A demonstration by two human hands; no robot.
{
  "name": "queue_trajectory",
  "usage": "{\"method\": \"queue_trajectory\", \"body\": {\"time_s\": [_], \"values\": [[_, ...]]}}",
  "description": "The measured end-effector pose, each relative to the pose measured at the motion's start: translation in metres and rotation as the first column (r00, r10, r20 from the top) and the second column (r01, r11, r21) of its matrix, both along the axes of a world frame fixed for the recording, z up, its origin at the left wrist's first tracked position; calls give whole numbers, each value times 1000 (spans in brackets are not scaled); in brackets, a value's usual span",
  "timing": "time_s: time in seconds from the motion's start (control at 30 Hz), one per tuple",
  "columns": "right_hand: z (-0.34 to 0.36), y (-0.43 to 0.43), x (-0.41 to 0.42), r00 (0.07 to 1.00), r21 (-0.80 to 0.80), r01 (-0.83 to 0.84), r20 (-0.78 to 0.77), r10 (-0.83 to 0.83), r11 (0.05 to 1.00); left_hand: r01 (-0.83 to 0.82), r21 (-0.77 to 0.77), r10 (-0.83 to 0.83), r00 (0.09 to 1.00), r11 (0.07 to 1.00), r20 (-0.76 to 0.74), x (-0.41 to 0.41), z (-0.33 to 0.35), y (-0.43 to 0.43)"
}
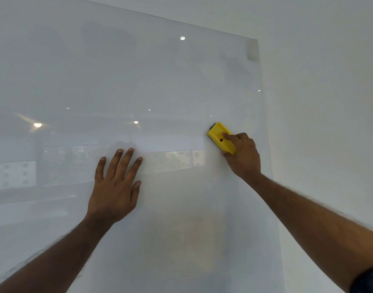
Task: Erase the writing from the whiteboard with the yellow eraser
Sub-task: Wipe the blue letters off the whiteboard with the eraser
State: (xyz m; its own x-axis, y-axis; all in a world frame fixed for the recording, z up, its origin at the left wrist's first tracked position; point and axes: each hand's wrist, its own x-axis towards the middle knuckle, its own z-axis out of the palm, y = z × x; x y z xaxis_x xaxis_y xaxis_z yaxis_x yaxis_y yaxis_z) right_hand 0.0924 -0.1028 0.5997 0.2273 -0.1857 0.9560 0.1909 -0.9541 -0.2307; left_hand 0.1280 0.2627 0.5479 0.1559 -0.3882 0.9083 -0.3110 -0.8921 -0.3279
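Yellow eraser [221,138]: right of frame centre, tilted, pad side against the whiteboard near its right edge.
Right hand [242,154]: closed around the eraser, forefinger laid across its back.
Whiteboard [139,77]: glossy, filled most of the frame; no writing could be made out, only reflections of lamps and windows.
Left hand [115,185]: open, fingers spread, flat on the board at lower centre.
Wall [329,92]: plain, right of frame.
Risk: glare could hide faint marks, so patches might be missed; the braced palm could smear the surface.

A plain white wall [321,81] stands behind, right.
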Motion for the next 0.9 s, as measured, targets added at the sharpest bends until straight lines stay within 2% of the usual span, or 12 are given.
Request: {"method": "queue_trajectory", "body": {"time_s": [0.1,0.27,0.33,0.53,0.6,0.67,0.77,0.83,0.9], "values": [[-11,11,-2,1000,4,-2,-12,2,1000,-5,-7,5,1000,1000,2,0,-2,0],[-80,28,-9,995,-327,-61,-98,30,943,-8,-4,8,1000,1000,-11,-1,-1,0],[-73,23,-11,995,-359,-60,-98,26,932,-9,1,9,1000,1000,-11,-1,-1,1],[15,10,0,998,-68,58,-6,-58,996,-10,-2,10,1000,1000,-13,0,-1,1],[17,16,3,999,6,40,13,-40,999,-12,-3,12,1000,1000,-16,-1,-2,2],[-6,29,1,999,12,31,16,-31,999,-18,-2,18,1000,1000,-15,0,-3,2],[-71,47,-5,999,-255,-27,21,33,967,-10,-5,10,1000,1000,-22,-3,-3,1],[-113,49,-10,994,-463,-107,-63,88,880,-13,5,13,1000,1000,-29,-4,-3,2],[-121,42,-15,989,-546,-141,-109,97,826,-13,7,13,1000,1000,-25,-4,-2,3]]}}
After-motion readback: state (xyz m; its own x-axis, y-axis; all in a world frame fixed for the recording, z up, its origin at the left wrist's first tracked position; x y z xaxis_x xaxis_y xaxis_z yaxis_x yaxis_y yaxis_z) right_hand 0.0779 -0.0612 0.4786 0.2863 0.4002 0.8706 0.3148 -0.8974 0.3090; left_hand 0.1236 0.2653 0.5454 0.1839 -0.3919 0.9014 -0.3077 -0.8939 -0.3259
